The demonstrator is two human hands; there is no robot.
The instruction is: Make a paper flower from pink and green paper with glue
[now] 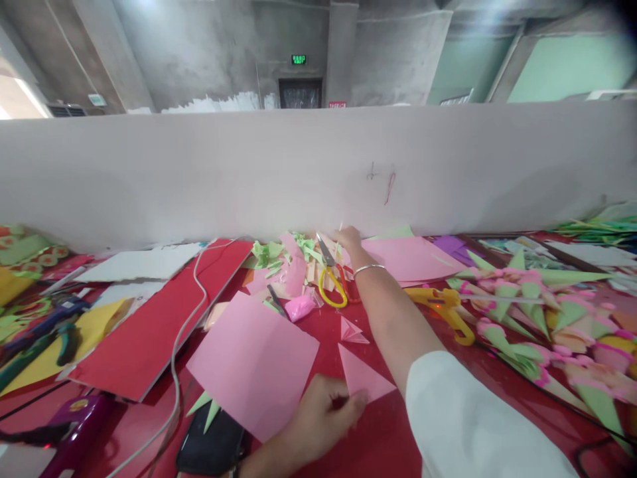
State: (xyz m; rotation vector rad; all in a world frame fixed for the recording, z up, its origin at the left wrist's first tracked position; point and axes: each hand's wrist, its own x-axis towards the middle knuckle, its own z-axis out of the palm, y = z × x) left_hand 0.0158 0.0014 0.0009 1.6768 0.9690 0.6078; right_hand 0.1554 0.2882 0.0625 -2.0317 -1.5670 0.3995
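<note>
My left hand (326, 411) is closed, thumb and fingers pinching the lower left edge of a folded pink paper triangle (368, 378). A smaller pleated pink paper piece (353, 330) lies just beyond it. To the left, a large pink paper sheet (256, 362) partly covers a black case (209, 441). My right hand (350, 238) reaches far forward to the foot of the white partition, among paper scraps. Its fingers are mostly hidden, with a thin pale tip showing beside them. Close by lie yellow-handled scissors (332, 282) and red-handled scissors (348, 282).
A yellow glue gun (445, 309) lies right of my forearm, before a heap of pink-green paper flowers (542, 305). Leftward are a red board (164, 318), a white cable (176, 352), pliers (64, 342) and a purple device (82, 431). A white partition (249, 179) closes the back.
</note>
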